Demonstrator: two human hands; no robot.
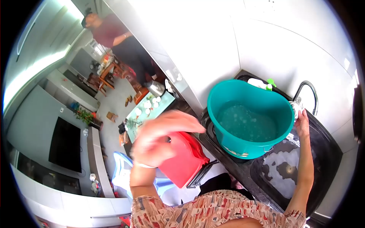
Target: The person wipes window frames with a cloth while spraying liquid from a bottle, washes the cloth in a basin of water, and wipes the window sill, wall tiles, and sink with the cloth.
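Note:
A large teal tub (pixel 249 140) with cloudy, bubbly water stands at the left side of the black sink (pixel 323 163). At the tub's right rim, my right hand (pixel 302 123) has its fingers closed on a crumpled white cloth (pixel 297 107); part of the grip is hidden. My left hand (pixel 163 135) is raised in the air to the left of the tub, blurred by motion. Its fingers look stretched out and apart from the thumb, and I see nothing in them. Below it are red stacked stools (pixel 182 163).
A curved faucet (pixel 310 95) rises behind my right hand. White foam lies in the sink basin. A white bottle with a green nozzle (pixel 269 84) stands behind the tub. At left, a glass table (pixel 152 112) holds a kettle (pixel 156 88) and cups; a person (pixel 118 38) stands beyond.

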